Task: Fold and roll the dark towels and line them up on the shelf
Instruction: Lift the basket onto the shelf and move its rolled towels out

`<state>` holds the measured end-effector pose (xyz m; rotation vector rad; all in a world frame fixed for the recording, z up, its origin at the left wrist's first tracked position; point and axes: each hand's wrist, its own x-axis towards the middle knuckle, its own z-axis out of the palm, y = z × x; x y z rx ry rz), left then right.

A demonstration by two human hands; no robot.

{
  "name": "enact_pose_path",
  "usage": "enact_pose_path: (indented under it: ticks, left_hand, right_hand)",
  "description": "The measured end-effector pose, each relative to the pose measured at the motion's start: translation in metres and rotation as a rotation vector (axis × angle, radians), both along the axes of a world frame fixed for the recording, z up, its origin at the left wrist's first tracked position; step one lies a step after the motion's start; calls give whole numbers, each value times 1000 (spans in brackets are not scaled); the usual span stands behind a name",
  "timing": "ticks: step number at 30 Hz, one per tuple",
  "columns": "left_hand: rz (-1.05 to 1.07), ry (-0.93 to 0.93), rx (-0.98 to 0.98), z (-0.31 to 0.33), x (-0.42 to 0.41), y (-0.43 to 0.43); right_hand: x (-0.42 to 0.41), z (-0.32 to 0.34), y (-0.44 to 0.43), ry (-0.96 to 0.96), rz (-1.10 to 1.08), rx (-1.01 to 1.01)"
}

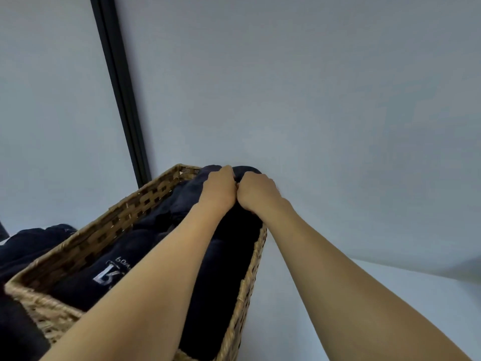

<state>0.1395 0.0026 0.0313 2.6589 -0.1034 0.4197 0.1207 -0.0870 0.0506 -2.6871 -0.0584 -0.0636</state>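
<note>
A woven wicker basket (86, 246) stands on a white surface, filled with several dark navy towels. One towel (229, 269) runs along the basket's right side and bunches up over its far corner. My left hand (218, 190) and my right hand (256, 192) sit side by side at that far corner, fingers curled down into the bunched end of this towel, knuckles touching. Another towel in the basket shows a white printed logo (109, 273). The fingertips of both hands are hidden in the fabric.
More dark towels (31, 246) lie outside the basket on its left. A white wall rises behind, with a black vertical strip (119, 87) at the left. The white surface (299, 308) stretches to the right of the basket.
</note>
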Motion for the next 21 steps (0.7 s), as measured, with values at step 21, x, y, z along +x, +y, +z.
enact_pose_path:
  ticks: [21]
  left_hand:
    - [-378,81,-232,24,-59,-221]
  right_hand:
    - [-86,2,-228,-296,-358,221]
